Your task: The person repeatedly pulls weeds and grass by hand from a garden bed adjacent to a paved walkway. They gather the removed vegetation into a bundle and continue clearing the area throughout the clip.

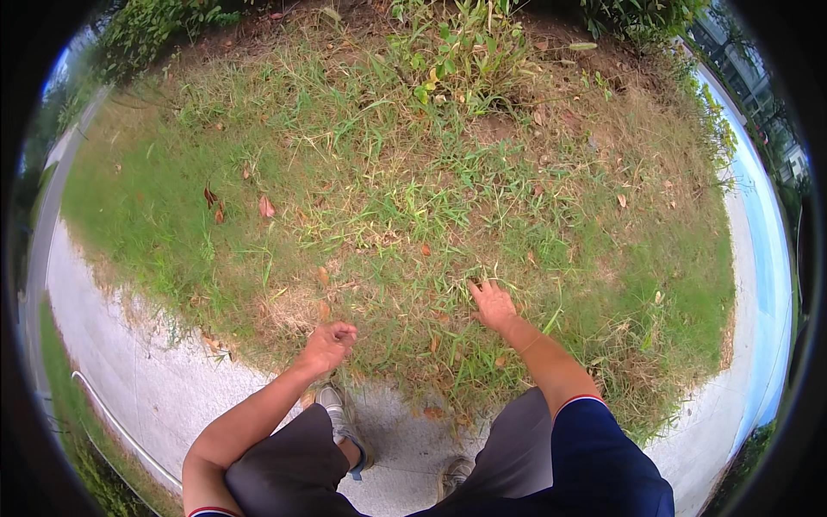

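Note:
My right hand (494, 306) reaches down into the green grass (482, 250), palm down. Its thumb stands apart from its fingers, and their tips are at the blades; I see nothing held. My left hand (331, 346) hovers over the near edge of the grass, beside a patch of dry straw-coloured grass (291, 308). Its fingers are curled in toward the thumb, and nothing sticks out of them.
Pale concrete paving (172, 362) borders the grass on the near and left sides, with my shoes (334, 405) on it. A leafy weed clump (469, 69) grows at the far side. Dry leaves, such as a reddish one (266, 207), lie scattered. Dark bushes (164, 30) stand behind.

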Tool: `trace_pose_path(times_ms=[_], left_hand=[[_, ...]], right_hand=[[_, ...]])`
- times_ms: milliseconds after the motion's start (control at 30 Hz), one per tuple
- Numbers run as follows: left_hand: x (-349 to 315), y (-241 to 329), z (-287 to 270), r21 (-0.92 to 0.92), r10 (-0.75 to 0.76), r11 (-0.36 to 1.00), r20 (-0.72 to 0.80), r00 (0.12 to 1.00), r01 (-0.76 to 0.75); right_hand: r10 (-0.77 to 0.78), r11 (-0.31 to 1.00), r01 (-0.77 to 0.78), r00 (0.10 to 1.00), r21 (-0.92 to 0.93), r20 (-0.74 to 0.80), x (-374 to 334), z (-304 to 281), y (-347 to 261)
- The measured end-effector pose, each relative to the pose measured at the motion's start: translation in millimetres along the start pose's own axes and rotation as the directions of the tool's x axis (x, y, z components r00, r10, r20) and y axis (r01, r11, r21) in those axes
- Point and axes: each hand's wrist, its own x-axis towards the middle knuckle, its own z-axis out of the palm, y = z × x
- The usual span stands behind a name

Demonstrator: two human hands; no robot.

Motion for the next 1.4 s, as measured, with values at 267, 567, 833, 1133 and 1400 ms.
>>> trace_pose_path(times_ms=[267, 567, 833, 1133, 1400], left_hand=[[3, -7, 7, 0.069, 0.038, 0.997, 0.019, 0.999, -0.039], [13, -9, 5, 0.254, 0.068, 0.962, 0.144, 0.987, -0.103], [25, 68, 127, 0.787, -0.123, 0.323, 0.585, 0.801, -0.525], [95, -10, 258, 0.652, 0.691, 0.553, -0.011, 0.723, -0.519], [127, -60, 276, -0.058, 0.006, 0.998, -0.354, 0.935, -0.029]], right_hand=[[0.119, 0.923, -0.072, 0.987, 0.378, -0.105, 27, 47, -2], [0.007, 0.975, -0.014, 0.999, 0.221, 0.031, -124, 94, 60], [0.391, 0.889, -0.361, 0.919, 0.281, -0.057, -223, 49, 83], [0.229, 0.930, -0.175, 0.964, 0.323, -0.137, -123, 37, 9], [-0.013, 0.932, 0.050, 0.994, 0.358, -0.105, -58, 72, 4]])
